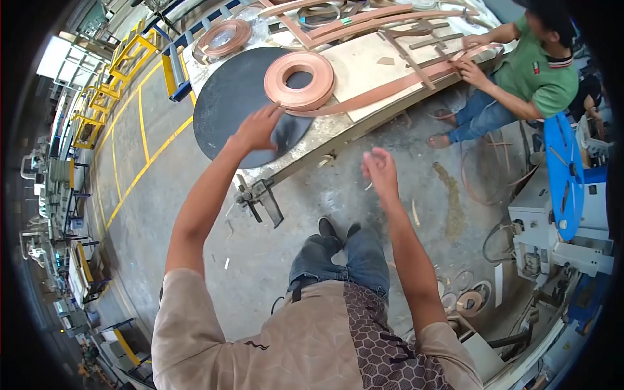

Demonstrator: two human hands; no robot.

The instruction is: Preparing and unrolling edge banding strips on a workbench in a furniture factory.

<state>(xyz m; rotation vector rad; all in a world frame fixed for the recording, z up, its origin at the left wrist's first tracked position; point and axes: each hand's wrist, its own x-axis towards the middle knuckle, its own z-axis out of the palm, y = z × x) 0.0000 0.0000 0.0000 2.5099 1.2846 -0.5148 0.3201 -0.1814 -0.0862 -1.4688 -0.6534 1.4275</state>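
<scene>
A thick roll of copper-brown edge-banding strip (304, 104) lies flat on a round black disc (224, 107) at the table's left end. From the roll its loose strip (383, 97) runs right along the table's front edge. My left hand (257, 130) is over the disc, its fingers stretched out and the fingertips at the roll's near left edge; I cannot tell whether they touch it. My right hand (381, 172) hangs in the air in front of the table, away from the strip, fingers loosely bent and apart, with nothing plainly in it.
A co-worker in a green shirt (543, 78) handles the strip's far end. A black clamp (263, 200) sticks out from the table's near left corner. More coils (224, 37) and curved strips (364, 25) lie at the back. A machine with a blue panel (564, 175) stands right.
</scene>
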